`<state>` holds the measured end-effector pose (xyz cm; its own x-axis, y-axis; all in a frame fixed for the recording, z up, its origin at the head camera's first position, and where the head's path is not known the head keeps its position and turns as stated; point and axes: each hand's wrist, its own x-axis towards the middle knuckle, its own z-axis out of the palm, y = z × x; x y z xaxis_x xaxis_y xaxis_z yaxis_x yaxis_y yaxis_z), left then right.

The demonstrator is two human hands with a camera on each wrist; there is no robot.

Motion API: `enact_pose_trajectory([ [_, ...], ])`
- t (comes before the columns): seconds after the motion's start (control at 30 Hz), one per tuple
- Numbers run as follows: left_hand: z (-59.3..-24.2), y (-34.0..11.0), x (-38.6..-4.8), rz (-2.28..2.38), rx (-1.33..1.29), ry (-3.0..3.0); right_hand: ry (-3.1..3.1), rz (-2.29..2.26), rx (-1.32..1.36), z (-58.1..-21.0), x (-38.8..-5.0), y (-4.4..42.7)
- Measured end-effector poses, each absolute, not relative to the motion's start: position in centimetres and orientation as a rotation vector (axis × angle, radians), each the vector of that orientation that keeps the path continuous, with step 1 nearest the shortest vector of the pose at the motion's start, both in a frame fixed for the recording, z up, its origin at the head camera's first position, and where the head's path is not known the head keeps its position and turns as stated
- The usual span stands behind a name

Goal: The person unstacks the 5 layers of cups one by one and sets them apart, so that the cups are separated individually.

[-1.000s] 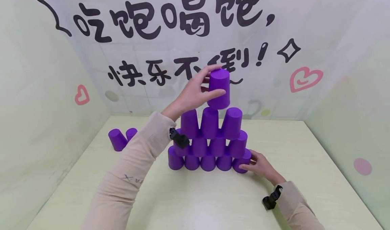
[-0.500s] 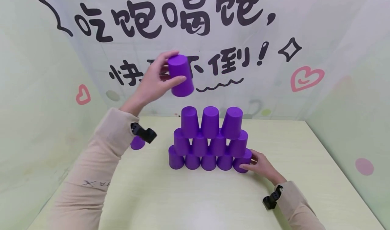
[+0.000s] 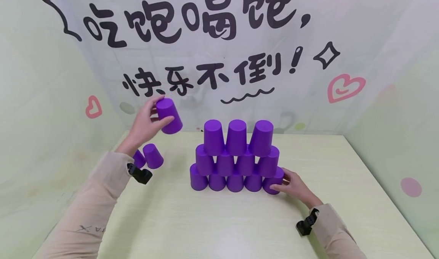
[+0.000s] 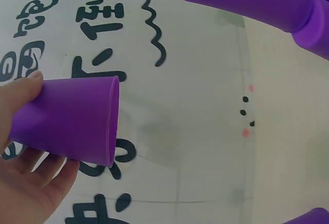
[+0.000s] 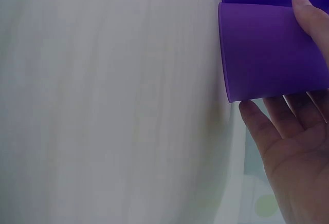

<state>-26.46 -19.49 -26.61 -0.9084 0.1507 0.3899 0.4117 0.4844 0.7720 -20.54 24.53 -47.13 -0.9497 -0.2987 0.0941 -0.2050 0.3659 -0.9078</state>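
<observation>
My left hand (image 3: 145, 123) grips an upside-down purple cup (image 3: 171, 118) in the air, left of the stack; the left wrist view shows thumb and fingers of the hand (image 4: 31, 178) around the held cup (image 4: 72, 118). Purple cups stand mouth down in three rows, the top row holding three, its middle cup (image 3: 236, 139) among them. At the bottom row's right end, my right hand (image 3: 295, 186) has thumb and fingers around the end cup (image 3: 272, 182). In the right wrist view the hand (image 5: 293, 167) holds this cup (image 5: 272, 54) at its sides.
Two purple cups stand on the table's left part; one (image 3: 153, 156) shows fully, the other (image 3: 138, 160) is partly behind my left wrist. The pale table (image 3: 219, 221) meets a wall (image 3: 192, 114) with black writing at the back, and side walls flank it.
My left hand has carried its cup from above the stack's top row out to the left, then down towards the two loose cups. The right hand and the stack have stayed put.
</observation>
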Motion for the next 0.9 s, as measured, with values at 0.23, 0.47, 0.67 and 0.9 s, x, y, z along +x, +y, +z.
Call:
enact_pose_trajectory([
  [0.23, -32.2, -21.4, -27.3, -1.407, -0.393, -2.555, 2.512, -1.669, -0.459, -47.1, -20.5, 24.4],
  [0.47, -37.0, -22.2, -28.0, -1.408, -0.339, -2.607, 2.516, -1.667, -0.446, -46.9, -20.4, 24.3],
  [0.67, -40.2, -22.1, -28.0, -1.368, -0.241, -2.633, 2.518, -1.663, -0.445, -46.8, -20.5, 24.2],
  [0.9, -42.7, -21.9, -28.6, -1.313, -0.159, -2.667, 2.520, -1.655, -0.448, -46.7, -20.4, 24.2],
])
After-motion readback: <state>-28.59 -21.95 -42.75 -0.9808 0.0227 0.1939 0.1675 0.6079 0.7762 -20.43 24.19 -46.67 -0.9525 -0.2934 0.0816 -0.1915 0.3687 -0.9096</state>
